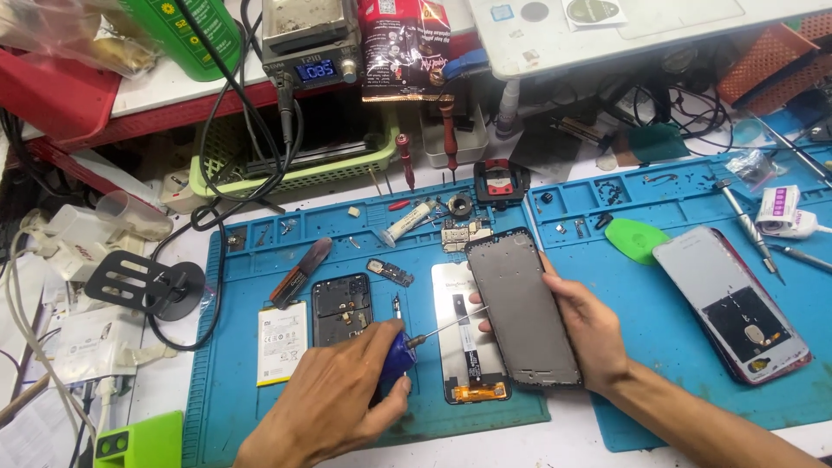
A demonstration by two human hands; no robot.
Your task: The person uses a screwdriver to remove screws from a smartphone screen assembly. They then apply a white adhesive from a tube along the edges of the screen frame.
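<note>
Hands busy — left gripping blue screwdriver, right clasping dark phone frame — over blue mat.

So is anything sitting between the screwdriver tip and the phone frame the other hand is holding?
Nothing visible. The left hand holds the blue-handled screwdriver, its shaft running over the white display panel to the edge of the dark phone frame, which the right hand holds tilted.

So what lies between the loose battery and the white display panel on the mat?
In the head view, a dark phone back housing lies between the battery and the display panel.
</note>
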